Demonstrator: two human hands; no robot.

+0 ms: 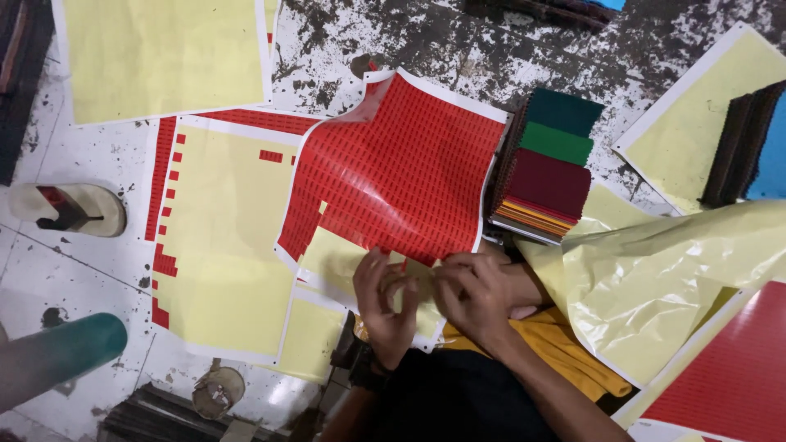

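Note:
A glossy red sticker sheet [401,168] with rows of small red labels lies on the floor in front of me; part of its lower left shows bare yellow backing. My left hand [383,299] rests on the sheet's near edge, fingers curled over the yellow backing. My right hand [475,290] is beside it, fingertips pinched at the red edge of the sheet, seemingly on a small label. The two hands almost touch. Whatever is between the fingertips is too small to make out.
A mostly peeled yellow sheet [217,237] with red labels along its edge lies left. A stack of coloured fabric swatches [547,168] stands right of the red sheet. Crumpled yellow backing paper [671,270], another red sheet [729,368], a sandal [70,209] and a green roll [57,352] surround me.

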